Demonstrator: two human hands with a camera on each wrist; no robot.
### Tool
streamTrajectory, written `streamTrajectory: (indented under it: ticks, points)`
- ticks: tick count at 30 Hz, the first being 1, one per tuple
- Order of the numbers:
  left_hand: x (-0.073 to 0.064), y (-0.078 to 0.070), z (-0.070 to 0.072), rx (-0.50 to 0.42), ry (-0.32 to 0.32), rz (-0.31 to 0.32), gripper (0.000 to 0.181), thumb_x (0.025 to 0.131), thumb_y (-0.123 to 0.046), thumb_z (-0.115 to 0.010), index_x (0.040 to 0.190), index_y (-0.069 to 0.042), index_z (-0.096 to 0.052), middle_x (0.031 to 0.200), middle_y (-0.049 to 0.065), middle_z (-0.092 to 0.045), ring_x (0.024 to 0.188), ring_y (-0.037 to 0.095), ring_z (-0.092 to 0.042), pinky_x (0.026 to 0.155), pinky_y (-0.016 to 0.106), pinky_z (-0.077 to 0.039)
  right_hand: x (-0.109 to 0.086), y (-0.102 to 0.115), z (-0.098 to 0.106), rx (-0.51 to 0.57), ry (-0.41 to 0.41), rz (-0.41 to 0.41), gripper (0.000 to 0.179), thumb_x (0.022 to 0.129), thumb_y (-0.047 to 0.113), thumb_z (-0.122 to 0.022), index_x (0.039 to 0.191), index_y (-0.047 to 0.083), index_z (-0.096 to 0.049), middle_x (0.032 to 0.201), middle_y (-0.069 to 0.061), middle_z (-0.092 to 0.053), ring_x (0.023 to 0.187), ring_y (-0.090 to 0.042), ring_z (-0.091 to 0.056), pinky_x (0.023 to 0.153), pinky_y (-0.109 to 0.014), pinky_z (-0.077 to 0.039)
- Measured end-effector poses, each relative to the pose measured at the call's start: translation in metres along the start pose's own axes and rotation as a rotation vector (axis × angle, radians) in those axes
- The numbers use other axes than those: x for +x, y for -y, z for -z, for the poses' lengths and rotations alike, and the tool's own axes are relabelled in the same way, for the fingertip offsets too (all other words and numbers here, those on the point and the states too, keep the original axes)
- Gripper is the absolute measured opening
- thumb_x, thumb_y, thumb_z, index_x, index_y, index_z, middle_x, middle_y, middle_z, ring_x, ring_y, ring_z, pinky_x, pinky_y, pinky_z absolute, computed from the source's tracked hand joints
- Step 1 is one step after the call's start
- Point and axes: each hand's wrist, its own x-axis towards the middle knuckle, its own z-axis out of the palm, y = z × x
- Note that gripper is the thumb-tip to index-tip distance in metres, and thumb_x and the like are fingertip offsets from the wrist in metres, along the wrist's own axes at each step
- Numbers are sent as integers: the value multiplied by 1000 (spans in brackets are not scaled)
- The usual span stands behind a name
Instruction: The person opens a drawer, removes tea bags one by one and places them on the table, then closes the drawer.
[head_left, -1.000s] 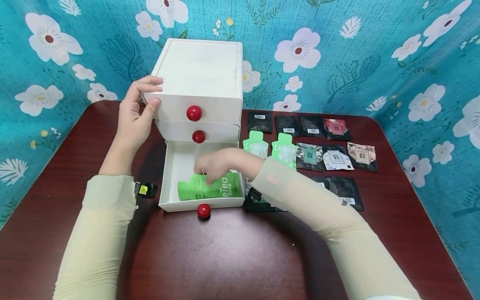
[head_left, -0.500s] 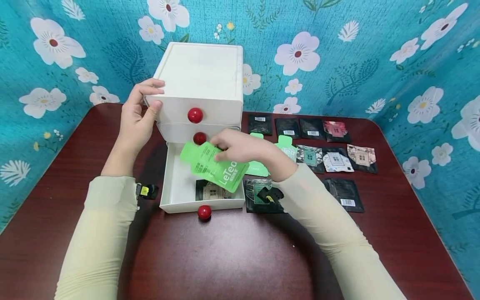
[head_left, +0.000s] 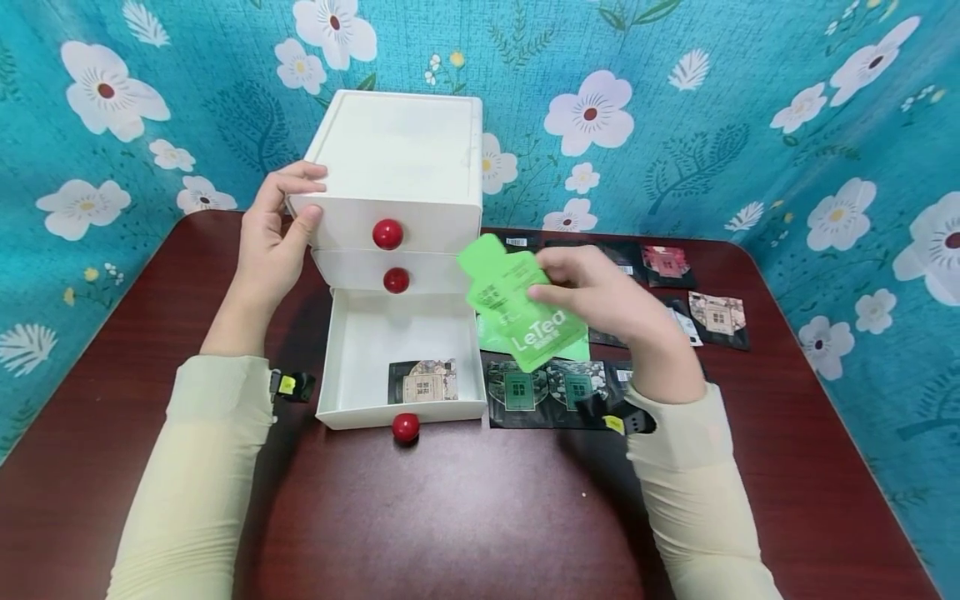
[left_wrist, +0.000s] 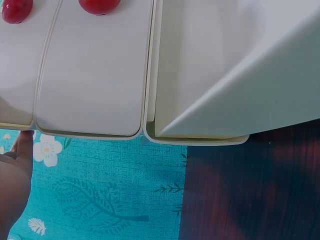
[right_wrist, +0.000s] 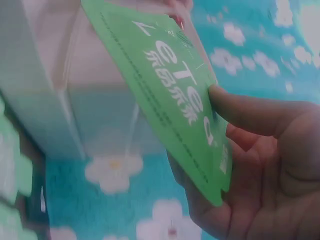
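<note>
A white drawer cabinet (head_left: 405,150) with red knobs stands at the back left of the table. My left hand (head_left: 273,221) grips its upper left front corner, fingers over the top edge and thumb on the front. My right hand (head_left: 607,296) pinches a green LeTea pouch (head_left: 525,308) between thumb and fingers, raised right of the cabinet over other packets. In the right wrist view the pouch (right_wrist: 160,85) tilts, the thumb on its printed face. The bottom drawer (head_left: 367,342) is pulled out, and a black-and-beige sachet (head_left: 423,382) lies in it.
Right of the drawer lie dark sachets with green labels (head_left: 517,390). A beige sachet (head_left: 718,317) and a red one (head_left: 666,265) lie farther right. Green pouches behind my right hand are partly hidden. A floral cloth (head_left: 675,125) hangs behind the table.
My right hand has taken the green pouch out of the bottom drawer and carried it up and right, uncovering the sachet beneath. My left hand has stayed on the cabinet.
</note>
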Motion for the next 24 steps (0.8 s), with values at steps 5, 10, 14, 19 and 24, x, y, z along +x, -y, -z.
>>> streamTrajectory:
  ticks: [5, 10, 14, 19, 24]
  points:
    - [0, -2, 1, 4, -8, 21, 22, 99, -3, -56, 117, 9, -55, 134, -9, -60, 135, 18, -48, 97, 20, -50, -28, -23, 20, 23, -107, -69, 22, 101, 8, -55, 119, -3, -61, 103, -16, -73, 76, -9, -70, 69, -25, -59]
    - [-1, -6, 0, 1, -20, 61, 21, 99, -2, -55, 118, 8, -55, 133, -8, -60, 135, 17, -48, 96, 20, -50, -59, -53, 40, 44, -228, -145, 32, 105, 10, -47, 130, -8, -53, 94, 11, -71, 77, -5, -69, 66, -25, -59]
    - [-1, -7, -1, -5, -15, 69, 21, 99, -1, -54, 118, 8, -55, 133, -10, -60, 134, 17, -48, 95, 21, -50, -87, -79, 56, -21, -361, -291, 40, 107, 20, -42, 138, -5, -46, 88, 22, -61, 75, -1, -63, 63, -23, -57]
    - [-1, -6, 1, -1, -15, 57, 22, 99, -3, -56, 118, 8, -55, 133, -10, -59, 135, 18, -47, 97, 21, -51, -117, -106, 70, -87, -497, -509, 48, 107, 29, -39, 142, -4, -42, 108, -3, -57, 74, 2, -57, 62, -18, -55]
    - [2, -6, 1, 1, -22, 49, 24, 99, -5, -57, 119, 7, -55, 133, -9, -59, 136, 18, -46, 99, 23, -52, -144, -126, 84, -117, -510, -653, 53, 109, 29, -31, 148, -6, -34, 124, -22, -46, 81, -5, -52, 62, -19, -52]
